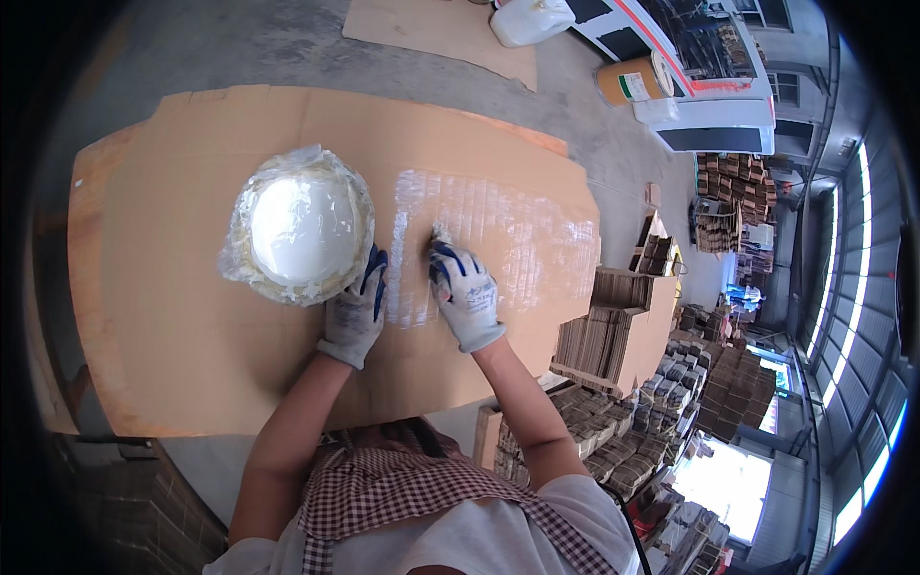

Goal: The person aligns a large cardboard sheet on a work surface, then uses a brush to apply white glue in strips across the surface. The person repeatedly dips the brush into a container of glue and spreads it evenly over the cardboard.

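On the cardboard sheet point(192, 364) stands a round bowl point(307, 228), filled with glossy white paste, its rim wrapped in crumpled, yellowish clear film. My left hand point(356, 311), in a white glove with blue fingers, lies against the bowl's lower right side with its fingers stretched out. To the right of it my right hand point(465, 292), gloved the same way, presses down on the cardboard. Its fingers are closed round a small greyish piece point(441, 233), mostly hidden by them. Streaky white paste point(522, 240) covers a roughly rectangular area around and beyond this hand.
A wooden tabletop edge point(88, 287) shows under the cardboard. Flat cardboard stacks point(604, 331) stand to the right, with bundled cardboard point(585, 422) nearer me. Farther off are a white machine point(719, 115), a brown drum point(632, 81) and a white plastic jug point(532, 21).
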The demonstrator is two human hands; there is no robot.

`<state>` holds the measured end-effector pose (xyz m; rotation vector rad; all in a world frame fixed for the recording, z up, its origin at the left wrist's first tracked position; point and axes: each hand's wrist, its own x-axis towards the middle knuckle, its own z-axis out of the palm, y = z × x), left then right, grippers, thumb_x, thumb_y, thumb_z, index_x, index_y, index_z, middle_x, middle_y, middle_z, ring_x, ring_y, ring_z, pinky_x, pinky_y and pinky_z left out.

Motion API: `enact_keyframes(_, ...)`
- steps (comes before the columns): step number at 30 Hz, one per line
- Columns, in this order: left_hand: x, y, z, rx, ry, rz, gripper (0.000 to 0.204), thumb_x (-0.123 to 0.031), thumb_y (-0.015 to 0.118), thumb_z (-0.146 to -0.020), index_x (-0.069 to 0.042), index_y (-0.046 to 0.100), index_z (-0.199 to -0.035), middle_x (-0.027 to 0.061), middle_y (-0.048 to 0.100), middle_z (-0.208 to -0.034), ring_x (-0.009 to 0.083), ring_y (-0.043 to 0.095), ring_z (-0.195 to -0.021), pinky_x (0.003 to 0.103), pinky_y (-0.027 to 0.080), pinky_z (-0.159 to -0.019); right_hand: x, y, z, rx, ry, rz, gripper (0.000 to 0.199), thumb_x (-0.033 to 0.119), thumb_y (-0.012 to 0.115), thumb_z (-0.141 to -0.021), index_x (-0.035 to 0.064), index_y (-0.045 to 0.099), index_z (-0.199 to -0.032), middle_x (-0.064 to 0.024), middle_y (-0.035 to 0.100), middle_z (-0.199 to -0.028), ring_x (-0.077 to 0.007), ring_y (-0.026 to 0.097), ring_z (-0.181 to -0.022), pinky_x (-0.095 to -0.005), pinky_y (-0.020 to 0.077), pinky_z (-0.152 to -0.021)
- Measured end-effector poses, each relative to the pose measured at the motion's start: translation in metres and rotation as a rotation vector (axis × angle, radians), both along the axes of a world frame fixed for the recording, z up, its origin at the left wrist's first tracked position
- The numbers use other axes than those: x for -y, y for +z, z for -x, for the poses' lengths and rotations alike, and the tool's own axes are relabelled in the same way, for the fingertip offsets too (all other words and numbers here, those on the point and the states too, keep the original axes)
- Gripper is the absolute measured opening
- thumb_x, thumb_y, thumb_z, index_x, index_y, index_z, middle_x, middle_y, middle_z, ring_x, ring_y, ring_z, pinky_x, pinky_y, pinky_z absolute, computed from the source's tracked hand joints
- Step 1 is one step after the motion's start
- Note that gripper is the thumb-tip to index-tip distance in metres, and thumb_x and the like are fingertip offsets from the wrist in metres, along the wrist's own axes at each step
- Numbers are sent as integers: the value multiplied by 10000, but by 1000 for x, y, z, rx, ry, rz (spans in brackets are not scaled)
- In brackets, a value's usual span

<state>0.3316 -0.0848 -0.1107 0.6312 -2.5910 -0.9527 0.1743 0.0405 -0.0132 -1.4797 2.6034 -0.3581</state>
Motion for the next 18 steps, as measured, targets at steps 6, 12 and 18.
enact_keyframes(6, -1, -5, 0, -16, 34, 34, 456, -143, 569, -1016, -106, 561, -1470, 133, 522, -1544, 346, 465, -1442, 509, 353, -1205, -18, -8, 47, 25, -439, 125, 313, 58, 686, -887, 66, 653, -1199, -160, 661, -1237, -381, 645, -1112, -441, 532, -956)
enact_keyframes(12, -1, -5, 2, -57, 19, -40, 460, -141, 575, -1007, -100, 567, -1465, 145, 527, -1535, 353, 476, -1430, 510, 354, -1204, 28, 5, -12, 334, -318, 238, 320, 108, 749, -884, 52, 661, -1187, -159, 664, -1235, -356, 669, -1107, -402, 548, -943)
enact_keyframes(18, -2, -7, -2, -63, 34, -36, 491, -130, 599, -983, -87, 553, -1470, 157, 531, -1524, 361, 485, -1418, 512, 354, -1203, 37, 16, -1, 386, -401, 259, 364, 115, 747, -889, 59, 639, -1232, -159, 655, -1250, -361, 666, -1116, -404, 543, -948)
